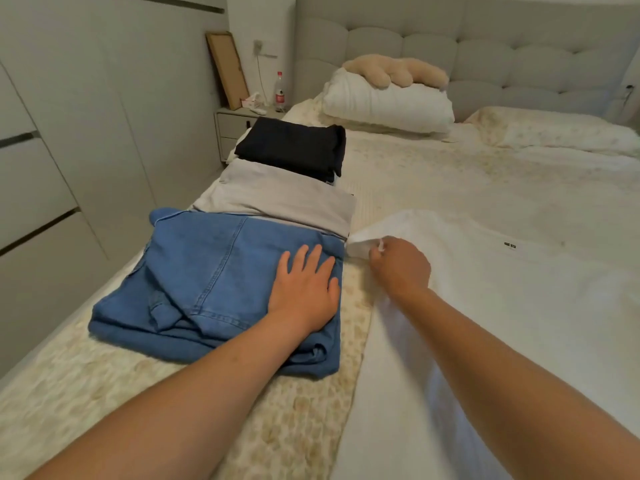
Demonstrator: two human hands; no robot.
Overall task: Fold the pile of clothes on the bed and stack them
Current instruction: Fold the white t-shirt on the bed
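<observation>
Folded blue jeans (207, 282) lie near the bed's left edge. My left hand (304, 289) rests flat on their right side, fingers spread. Behind the jeans lies a folded grey garment (277, 199), and behind that a folded black garment (294, 147). A white garment (502, 306) is spread out on the right part of the bed, a small dark label near its middle. My right hand (398, 268) pinches the white garment's left corner, just right of the jeans.
The bed (433, 174) has a pale floral cover. A white pillow (384, 102) with a beige plush toy (394, 71) sits by the padded headboard. A nightstand (235, 126) with a bottle (280, 91) stands at the left, beside white wardrobe doors (52, 150).
</observation>
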